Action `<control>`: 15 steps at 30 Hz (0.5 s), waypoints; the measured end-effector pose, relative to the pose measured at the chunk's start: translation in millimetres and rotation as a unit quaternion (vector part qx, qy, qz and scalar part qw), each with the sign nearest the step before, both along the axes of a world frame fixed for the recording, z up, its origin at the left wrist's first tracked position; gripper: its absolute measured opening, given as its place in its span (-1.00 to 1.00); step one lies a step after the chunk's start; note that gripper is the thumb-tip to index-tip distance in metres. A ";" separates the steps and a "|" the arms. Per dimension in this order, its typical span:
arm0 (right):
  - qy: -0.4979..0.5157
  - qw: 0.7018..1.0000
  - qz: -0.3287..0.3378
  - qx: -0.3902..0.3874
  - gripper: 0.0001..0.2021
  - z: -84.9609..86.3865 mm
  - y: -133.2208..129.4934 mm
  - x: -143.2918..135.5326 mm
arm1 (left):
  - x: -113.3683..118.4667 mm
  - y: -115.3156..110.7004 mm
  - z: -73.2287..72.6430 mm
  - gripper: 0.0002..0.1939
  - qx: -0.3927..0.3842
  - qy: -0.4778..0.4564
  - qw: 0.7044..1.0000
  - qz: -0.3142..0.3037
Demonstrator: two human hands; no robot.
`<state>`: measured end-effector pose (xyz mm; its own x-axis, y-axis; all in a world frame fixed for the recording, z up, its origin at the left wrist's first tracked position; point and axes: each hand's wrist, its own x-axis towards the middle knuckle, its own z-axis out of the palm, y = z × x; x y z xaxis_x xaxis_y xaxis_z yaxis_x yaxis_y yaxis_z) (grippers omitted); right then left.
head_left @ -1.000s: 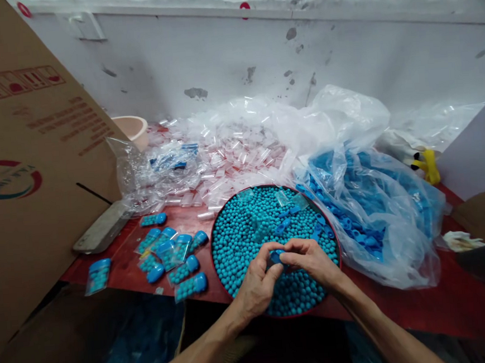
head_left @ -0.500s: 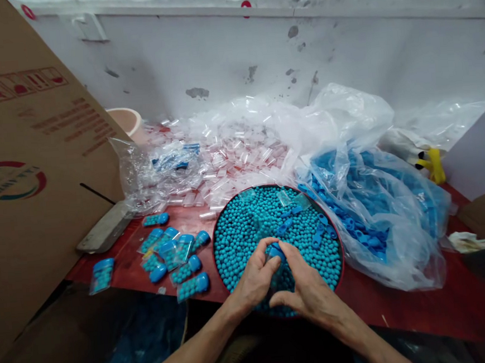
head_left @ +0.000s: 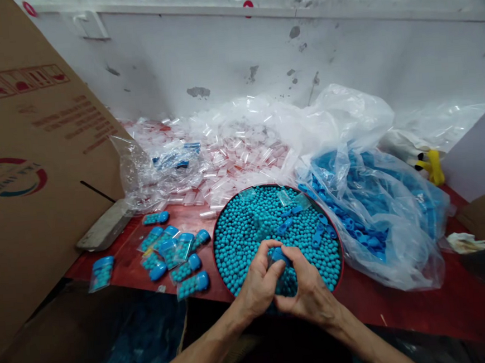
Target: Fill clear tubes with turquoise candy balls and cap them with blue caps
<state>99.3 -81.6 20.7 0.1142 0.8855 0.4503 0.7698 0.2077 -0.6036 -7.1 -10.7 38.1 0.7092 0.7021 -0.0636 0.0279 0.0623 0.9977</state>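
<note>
Over the near part of a round red tub (head_left: 218, 273) full of turquoise beads (head_left: 241, 226), both my hands meet around a blue cap (head_left: 279, 254). My left hand (head_left: 256, 281) is closed, thumb and index finger pinching the cap's left side. From the right, my right hand (head_left: 305, 285) presses its fingertips on the same cap, its thumb lower down. Whatever hangs under the cap is mostly hidden by fingers and hard to tell from the beads. A few loose blue caps (head_left: 317, 235) and clear sleeves (head_left: 284, 198) lie on the beads.
Several bead-filled clear packs with blue caps (head_left: 193, 285) lie left of the tub. Behind it spreads a heap of clear sleeves (head_left: 244, 153). An open plastic bag of blue caps (head_left: 378, 204) stands right. A cardboard box (head_left: 27, 165) and grey block (head_left: 105, 226) flank the left.
My fingers have shifted slightly around the cap, and more of its blue top shows. My right thumb has come closer to the left hand. The packs on the table have stayed put.
</note>
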 end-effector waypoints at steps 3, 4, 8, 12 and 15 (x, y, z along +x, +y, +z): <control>0.009 1.000 -0.004 0.011 -0.36 -6.6 -1.9 -0.3 | -0.1 -2.8 -1.5 -0.77 0.009 0.013 1.000 0.009; 0.024 1.000 0.000 -0.003 -0.35 -6.7 -2.7 1.5 | -0.5 -3.0 -2.8 -0.76 0.012 0.017 1.000 0.008; 0.149 0.980 0.048 -0.122 -0.46 4.6 -2.9 17.5 | -3.7 -0.4 -7.2 -0.68 0.026 0.026 0.999 -0.027; 0.283 0.943 0.045 -0.169 -0.79 14.1 4.8 32.8 | -5.5 3.0 -4.7 -0.63 0.070 0.048 0.995 -0.058; 0.387 0.904 0.036 -0.177 -0.76 9.6 10.7 36.3 | -5.8 4.3 -1.7 -0.63 0.088 0.055 0.993 -0.056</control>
<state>135.6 -70.9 30.3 0.2092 0.9764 -0.0530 0.0804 -0.0712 -0.9942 -12.9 -6.4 36.4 0.7795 0.6258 -0.0279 0.1343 -0.1234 0.9832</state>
